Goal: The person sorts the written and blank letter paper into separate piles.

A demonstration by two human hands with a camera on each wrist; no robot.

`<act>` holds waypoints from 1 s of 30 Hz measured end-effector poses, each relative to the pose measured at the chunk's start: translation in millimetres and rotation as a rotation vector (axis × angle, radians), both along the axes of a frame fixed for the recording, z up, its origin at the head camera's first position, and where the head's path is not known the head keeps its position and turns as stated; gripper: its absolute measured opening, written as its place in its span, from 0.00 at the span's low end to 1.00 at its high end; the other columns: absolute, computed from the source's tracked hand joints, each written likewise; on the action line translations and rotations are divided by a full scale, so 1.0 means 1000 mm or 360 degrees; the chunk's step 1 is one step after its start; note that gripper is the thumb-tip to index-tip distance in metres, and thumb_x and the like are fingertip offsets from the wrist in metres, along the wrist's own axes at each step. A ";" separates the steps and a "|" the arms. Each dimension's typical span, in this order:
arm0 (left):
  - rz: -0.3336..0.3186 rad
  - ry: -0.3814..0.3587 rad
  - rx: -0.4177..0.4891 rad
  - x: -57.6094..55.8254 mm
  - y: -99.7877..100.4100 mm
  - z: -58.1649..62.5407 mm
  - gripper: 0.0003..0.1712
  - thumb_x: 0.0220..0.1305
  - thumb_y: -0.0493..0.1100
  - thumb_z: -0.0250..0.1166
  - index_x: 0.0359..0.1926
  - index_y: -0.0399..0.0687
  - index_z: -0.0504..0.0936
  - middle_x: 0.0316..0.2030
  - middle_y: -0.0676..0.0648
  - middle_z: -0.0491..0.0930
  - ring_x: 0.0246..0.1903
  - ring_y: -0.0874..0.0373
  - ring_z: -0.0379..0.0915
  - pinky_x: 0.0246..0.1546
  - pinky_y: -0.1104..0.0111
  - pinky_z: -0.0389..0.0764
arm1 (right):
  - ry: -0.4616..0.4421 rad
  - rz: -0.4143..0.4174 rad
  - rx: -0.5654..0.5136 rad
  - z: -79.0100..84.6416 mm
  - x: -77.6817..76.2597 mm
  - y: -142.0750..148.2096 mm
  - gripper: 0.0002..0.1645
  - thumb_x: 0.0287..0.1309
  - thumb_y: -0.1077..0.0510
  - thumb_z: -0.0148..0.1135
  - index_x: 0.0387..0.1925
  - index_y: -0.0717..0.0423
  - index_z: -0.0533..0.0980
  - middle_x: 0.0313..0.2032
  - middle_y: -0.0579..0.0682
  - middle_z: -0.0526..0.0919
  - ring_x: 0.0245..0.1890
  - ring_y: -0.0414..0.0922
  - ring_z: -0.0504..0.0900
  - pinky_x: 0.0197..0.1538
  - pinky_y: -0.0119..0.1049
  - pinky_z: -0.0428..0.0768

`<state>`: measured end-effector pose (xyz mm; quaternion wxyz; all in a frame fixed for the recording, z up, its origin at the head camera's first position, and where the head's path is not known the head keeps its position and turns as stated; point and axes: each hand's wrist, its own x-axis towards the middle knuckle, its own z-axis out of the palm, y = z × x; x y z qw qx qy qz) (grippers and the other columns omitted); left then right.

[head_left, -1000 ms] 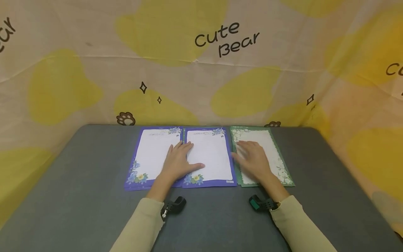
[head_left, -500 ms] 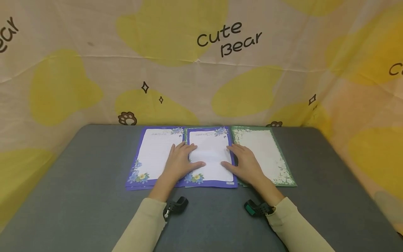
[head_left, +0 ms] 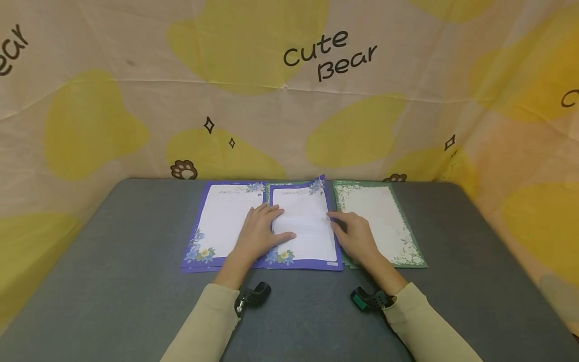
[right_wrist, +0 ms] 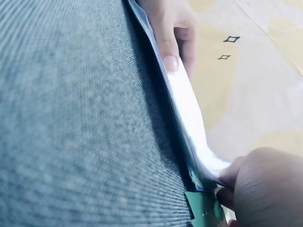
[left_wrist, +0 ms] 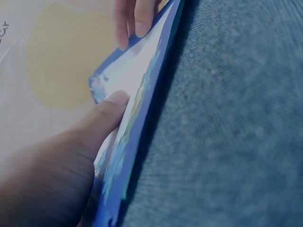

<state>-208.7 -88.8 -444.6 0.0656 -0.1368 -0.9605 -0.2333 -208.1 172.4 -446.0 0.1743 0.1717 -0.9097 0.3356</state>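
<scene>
Right hand (head_left: 358,240) pinched middle purple sheet (head_left: 307,226); left hand (head_left: 255,234) lay spread, thumb on it. Lift looked partial: only far corner clearly up.

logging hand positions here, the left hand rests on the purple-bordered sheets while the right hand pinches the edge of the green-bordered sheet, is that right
Not quite: the right hand pinches the right edge of the middle purple-bordered sheet, not the green-bordered sheet, as the head view shows. The left hand does rest on the purple-bordered sheets.
</scene>
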 end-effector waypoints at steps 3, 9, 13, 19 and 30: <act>0.0005 -0.0023 -0.0007 0.001 0.000 0.000 0.46 0.56 0.69 0.70 0.68 0.48 0.76 0.72 0.41 0.70 0.76 0.41 0.58 0.79 0.43 0.50 | 0.0005 -0.0042 -0.0111 -0.001 -0.001 0.000 0.16 0.61 0.65 0.66 0.50 0.57 0.86 0.41 0.58 0.90 0.23 0.41 0.71 0.30 0.32 0.70; 0.0042 -0.0057 0.0020 0.001 0.000 0.002 0.47 0.60 0.68 0.67 0.72 0.46 0.71 0.75 0.37 0.62 0.77 0.40 0.53 0.79 0.44 0.48 | -0.0015 -0.0094 -0.0321 -0.001 -0.001 0.001 0.15 0.61 0.66 0.66 0.49 0.56 0.86 0.43 0.56 0.91 0.29 0.44 0.81 0.31 0.28 0.75; 0.0115 -0.0026 0.0138 0.001 0.000 0.003 0.40 0.67 0.63 0.64 0.71 0.45 0.71 0.73 0.37 0.68 0.77 0.39 0.55 0.79 0.42 0.47 | -0.0059 -0.0117 -0.0423 0.001 0.000 0.001 0.15 0.63 0.64 0.65 0.50 0.55 0.86 0.48 0.54 0.90 0.37 0.47 0.87 0.39 0.29 0.79; 0.0265 0.0092 0.0631 0.001 0.001 0.003 0.23 0.70 0.49 0.64 0.63 0.46 0.80 0.59 0.40 0.82 0.63 0.42 0.74 0.70 0.47 0.70 | -0.0152 -0.0180 -0.0598 0.003 0.000 0.001 0.14 0.65 0.63 0.64 0.50 0.54 0.86 0.49 0.54 0.90 0.46 0.48 0.88 0.45 0.25 0.79; 0.0258 -0.0135 0.1419 -0.002 0.001 0.009 0.18 0.66 0.41 0.68 0.57 0.45 0.85 0.55 0.42 0.83 0.49 0.53 0.81 0.50 0.70 0.83 | -0.0346 -0.0221 -0.0921 0.007 -0.003 0.002 0.15 0.65 0.63 0.64 0.52 0.57 0.85 0.53 0.55 0.88 0.55 0.44 0.85 0.51 0.19 0.77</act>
